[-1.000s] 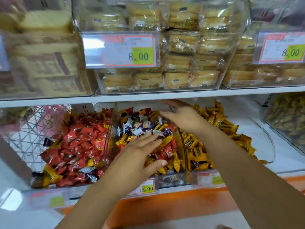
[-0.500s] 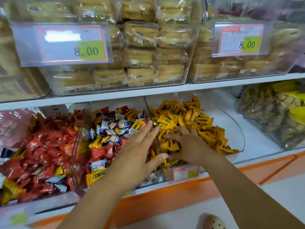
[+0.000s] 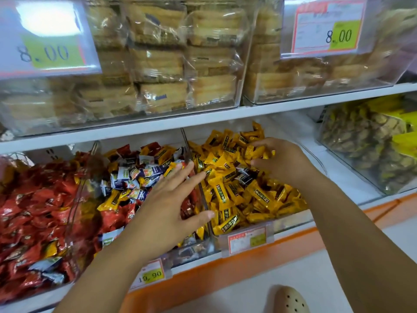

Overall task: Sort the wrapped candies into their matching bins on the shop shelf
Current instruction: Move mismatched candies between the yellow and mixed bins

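Three clear bins stand side by side on the lower shelf. The left bin holds red candies (image 3: 33, 211), the middle bin a mix of red, yellow and blue-white candies (image 3: 135, 177), and the right bin yellow candies (image 3: 237, 193). My left hand (image 3: 171, 199) is spread flat with straight fingers over the clear divider (image 3: 187, 150) between the middle and right bins, holding nothing. My right hand (image 3: 279, 161) is deep in the yellow bin, its fingers and thumb curled round a few yellow candies. A dark-wrapped candy (image 3: 244, 178) lies among the yellow ones just below that hand.
The upper shelf (image 3: 203, 119) carries clear boxes of wrapped pastries (image 3: 162, 64) with 8.00 price tags (image 3: 322, 26). A clear box of brownish snacks (image 3: 365, 145) stands at right. Price tags (image 3: 151, 274) hang on the orange shelf front. A beige shoe (image 3: 286, 300) shows below.
My right hand has moved from the middle mixed bin across into the yellow bin and further back in it. My left hand has stayed over the divider. The view has shifted right and closer.
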A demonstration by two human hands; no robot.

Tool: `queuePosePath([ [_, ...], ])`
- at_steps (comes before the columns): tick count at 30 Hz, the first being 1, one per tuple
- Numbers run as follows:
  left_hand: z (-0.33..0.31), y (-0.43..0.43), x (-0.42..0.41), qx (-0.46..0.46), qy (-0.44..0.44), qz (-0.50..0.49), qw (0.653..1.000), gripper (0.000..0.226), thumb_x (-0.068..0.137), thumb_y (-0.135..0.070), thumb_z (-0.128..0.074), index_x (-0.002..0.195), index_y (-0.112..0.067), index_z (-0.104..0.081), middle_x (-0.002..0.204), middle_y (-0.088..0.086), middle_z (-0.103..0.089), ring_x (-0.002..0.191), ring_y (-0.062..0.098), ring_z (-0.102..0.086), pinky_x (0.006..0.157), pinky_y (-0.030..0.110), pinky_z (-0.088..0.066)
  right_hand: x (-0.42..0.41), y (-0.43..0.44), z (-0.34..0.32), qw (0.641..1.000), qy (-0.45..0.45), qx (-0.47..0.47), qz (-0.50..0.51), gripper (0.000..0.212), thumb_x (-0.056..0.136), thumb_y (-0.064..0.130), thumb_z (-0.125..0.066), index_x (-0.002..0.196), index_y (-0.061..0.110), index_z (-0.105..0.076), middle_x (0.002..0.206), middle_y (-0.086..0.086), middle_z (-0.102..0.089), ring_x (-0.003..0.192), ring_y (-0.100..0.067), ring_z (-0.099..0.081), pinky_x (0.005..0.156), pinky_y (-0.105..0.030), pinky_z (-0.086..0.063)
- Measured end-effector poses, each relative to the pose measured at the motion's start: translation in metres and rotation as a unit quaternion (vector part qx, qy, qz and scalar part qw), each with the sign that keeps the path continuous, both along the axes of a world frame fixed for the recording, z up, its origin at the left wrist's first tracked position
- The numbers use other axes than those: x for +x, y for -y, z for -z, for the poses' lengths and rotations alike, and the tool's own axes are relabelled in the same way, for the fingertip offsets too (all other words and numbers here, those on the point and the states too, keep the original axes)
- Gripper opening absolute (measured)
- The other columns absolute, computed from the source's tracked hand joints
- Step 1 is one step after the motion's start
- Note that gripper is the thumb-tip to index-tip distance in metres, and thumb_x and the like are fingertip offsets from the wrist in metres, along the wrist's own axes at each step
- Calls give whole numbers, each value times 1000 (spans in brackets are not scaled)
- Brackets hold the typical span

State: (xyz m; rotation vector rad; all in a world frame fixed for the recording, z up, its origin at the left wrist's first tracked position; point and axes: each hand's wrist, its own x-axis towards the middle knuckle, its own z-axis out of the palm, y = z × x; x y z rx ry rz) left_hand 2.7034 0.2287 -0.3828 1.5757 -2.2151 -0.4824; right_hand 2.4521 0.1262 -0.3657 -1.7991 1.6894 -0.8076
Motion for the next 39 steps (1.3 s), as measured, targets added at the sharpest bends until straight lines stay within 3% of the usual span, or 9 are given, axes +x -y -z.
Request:
queuePosePath([
  [3, 3, -1, 1, -9, 7, 0, 1000, 68, 72, -85, -31, 133, -65, -8, 149, -38, 15, 135, -14, 22, 114, 27, 6, 0, -8, -6, 996, -48, -70, 15, 32, 84, 19, -71, 114, 29, -62, 104, 7, -59, 86, -15, -59, 60, -23, -45],
  [6, 2, -2, -1, -11, 11, -6, 1000, 70, 76, -84, -32, 137, -61, -7, 151, -35, 15, 136, -14, 22, 115, 28, 5, 13, -19, -2, 995, -86, -38, -36, 16, 91, 19, -63, 105, 23, -68, 104, 3, -65, 91, -13, -58, 72, -23, -42],
  [10, 0, -3, -3, -5, 17, -17, 1000, 71, 77, -75, -37, 138, -60, -5, 151, -34, 15, 136, -13, 23, 116, 28, 6, 25, -16, 26, 962, -246, 3, -115, 52, 94, 32, -55, 144, 23, -40, 142, 1, -46, 132, -25, -34, 100, -32, -35],
  [13, 2, -2, -3, -10, 15, -13, 1000, 68, 73, -85, -29, 133, -66, -3, 149, -37, 18, 134, -15, 25, 114, 27, 6, 28, -11, 29, 956, -270, 53, -101, 76, 87, 45, -56, 151, 25, -22, 151, 4, -28, 139, -24, -17, 108, -39, -30],
  [20, 6, -1, 0, -19, 7, -9, 1000, 71, 69, -86, -27, 134, -66, -5, 148, -39, 15, 135, -15, 22, 113, 26, 5, 34, -6, 24, 956, -269, 68, -97, 59, 77, 52, -64, 131, 33, -51, 131, 2, -44, 133, -25, -25, 100, -40, -38],
  [26, 1, -2, -2, -13, 15, -14, 1000, 65, 77, -80, -33, 134, -64, -5, 150, -36, 15, 134, -15, 24, 113, 24, 9, 39, -12, 31, 958, -275, 18, -79, 40, 79, 47, -65, 116, 35, -57, 116, 3, -61, 125, -22, -37, 93, -38, -42],
  [30, -1, -3, -4, -5, 19, -17, 1000, 70, 76, -75, -37, 135, -62, -4, 151, -33, 14, 135, -13, 24, 113, 23, 10, 38, -12, 33, 972, -214, 24, -88, 22, 78, 33, -68, 95, 39, -56, 104, 7, -63, 108, -20, -51, 89, -40, -46],
  [34, -1, -4, -4, -5, 19, -18, 1000, 70, 75, -75, -36, 134, -62, -1, 152, -31, 14, 137, -11, 24, 114, 25, 10, 31, -12, 27, 993, -52, 44, -94, 21, 77, 18, -74, 84, 33, -62, 97, 8, -64, 92, -15, -61, 80, -41, -53],
  [39, -2, -2, -8, -25, -47, -40, 998, 74, 75, -74, -38, 143, -52, -21, 154, -31, -1, 141, -8, 7, 117, 28, -4, 26, -20, 5, 990, 76, 24, -114, 22, 78, 10, -75, 88, 26, -65, 98, 10, -66, 93, -4, -61, 74, -19, -48],
])
